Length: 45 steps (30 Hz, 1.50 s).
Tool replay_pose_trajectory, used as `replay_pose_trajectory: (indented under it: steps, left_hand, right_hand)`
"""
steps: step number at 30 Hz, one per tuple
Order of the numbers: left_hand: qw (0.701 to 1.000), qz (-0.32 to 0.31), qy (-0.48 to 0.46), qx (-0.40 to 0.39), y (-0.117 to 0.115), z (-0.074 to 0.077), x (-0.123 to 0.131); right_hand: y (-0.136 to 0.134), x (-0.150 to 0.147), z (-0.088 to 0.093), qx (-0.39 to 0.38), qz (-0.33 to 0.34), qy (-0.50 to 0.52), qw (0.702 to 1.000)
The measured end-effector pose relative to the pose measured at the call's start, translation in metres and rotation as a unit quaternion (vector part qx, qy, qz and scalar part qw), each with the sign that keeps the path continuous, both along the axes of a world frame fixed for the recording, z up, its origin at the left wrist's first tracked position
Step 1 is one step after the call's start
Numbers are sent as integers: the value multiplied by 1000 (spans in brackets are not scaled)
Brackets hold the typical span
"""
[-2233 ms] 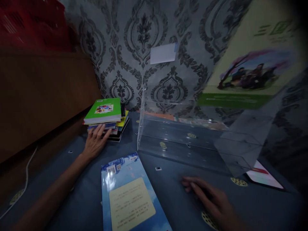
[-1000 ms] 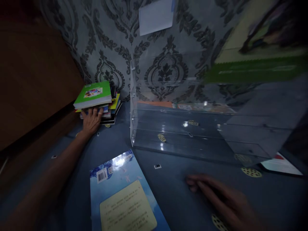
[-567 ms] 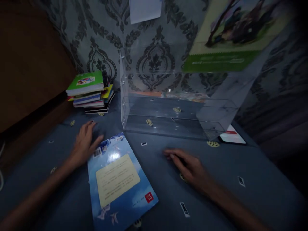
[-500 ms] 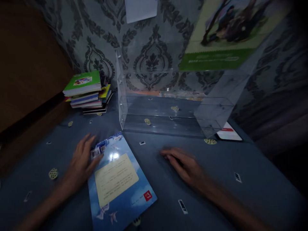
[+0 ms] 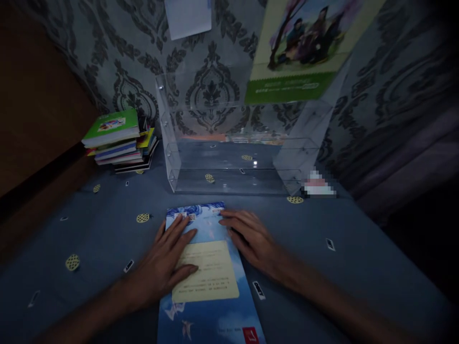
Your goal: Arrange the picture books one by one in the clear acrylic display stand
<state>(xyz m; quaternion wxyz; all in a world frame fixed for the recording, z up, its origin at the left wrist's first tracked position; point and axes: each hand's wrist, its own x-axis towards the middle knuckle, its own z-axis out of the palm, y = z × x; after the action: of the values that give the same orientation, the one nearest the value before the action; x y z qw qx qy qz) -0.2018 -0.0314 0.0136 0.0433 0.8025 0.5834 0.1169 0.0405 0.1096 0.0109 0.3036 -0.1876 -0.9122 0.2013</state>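
A blue book (image 5: pixel 211 306) with a pale yellow panel lies flat on the dark blue cloth (image 5: pixel 89 229) in front of me, back cover up. My left hand (image 5: pixel 167 260) rests flat on its left side, fingers spread. My right hand (image 5: pixel 251 239) lies on its upper right edge, fingers stretched toward the top corner. Neither hand grips it. Behind the book stands a clear acrylic case (image 5: pixel 236 143), open toward me. A stack of books (image 5: pixel 116 141) with a green one on top sits at the back left.
A patterned grey wall (image 5: pixel 211 86) backs the surface, with a white note (image 5: pixel 188 16) stuck on it. A green and cream book (image 5: pixel 301 48) leans on the case's upper right. A wooden panel (image 5: pixel 32 100) stands at left. A blurred white item (image 5: pixel 319 186) lies right of the case.
My left hand left the book stack and came onto the blue book. My right hand slid left onto its right edge. The book now lies straighter before me, and my view has tipped down.
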Motion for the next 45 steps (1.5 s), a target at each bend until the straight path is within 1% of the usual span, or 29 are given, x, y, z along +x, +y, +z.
replay_pose_trajectory:
  steps: [2, 4, 7, 10, 12, 13, 15, 18, 20, 24, 28, 33, 37, 41, 43, 45]
  left_hand:
    - [1000, -2, -7, 24, 7, -2, 11]
    - [998, 5, -3, 57, 12, -4, 19]
    - [996, 18, 5, 90, 15, -2, 25]
    - [993, 18, 9, 115, 17, 5, 25]
    - [991, 10, 14, 132, 19, 9, 23]
    - [990, 4, 17, 138, 20, 10, 22]
    - [989, -4, 19, 143, 22, 10, 20]
    - [989, -3, 15, 148, 22, 7, 18]
    - [989, -2, 13, 151, 22, 5, 16]
    - [989, -28, 36, 142, 28, 2, 9]
    - [987, -72, 43, 135, 41, 3, -2]
    - [988, -108, 23, 109, 58, 1, -13]
    - [988, -142, 13, 63, 74, 0, -11]
    - [986, -166, 14, 24, 84, 1, 5]
    - [983, -182, 21, 16, 83, 2, 18]
    - [978, -205, 27, 14, 76, 4, 31]
  right_hand:
    - [-2, -8, 3, 15, 22, -7, 1000]
    - [-4, -20, 8, 20, 67, -25, 997]
    - [-6, -40, 13, 2, 133, -67, 989]
    - [-1, -54, 12, -24, 157, -109, 981]
    - [6, -54, 9, -29, 157, -128, 979]
    - [11, -52, 7, -27, 151, -133, 979]
    - [21, -43, 3, -21, 120, -140, 983]
    - [35, -23, -5, -17, 23, -143, 989]
    - [40, -9, -10, -14, -17, -141, 990]
    - [38, 9, -17, 6, -57, -121, 991]
    - [32, 12, -17, 2, -96, -96, 991]
    - [32, 10, -13, -14, -111, -89, 990]
    - [33, 10, -14, -4, -107, -84, 991]
    - [35, 11, -17, 5, -92, -74, 993]
    - [37, 12, -21, 13, -84, -64, 994]
    - [39, 12, -24, 23, -85, -57, 994]
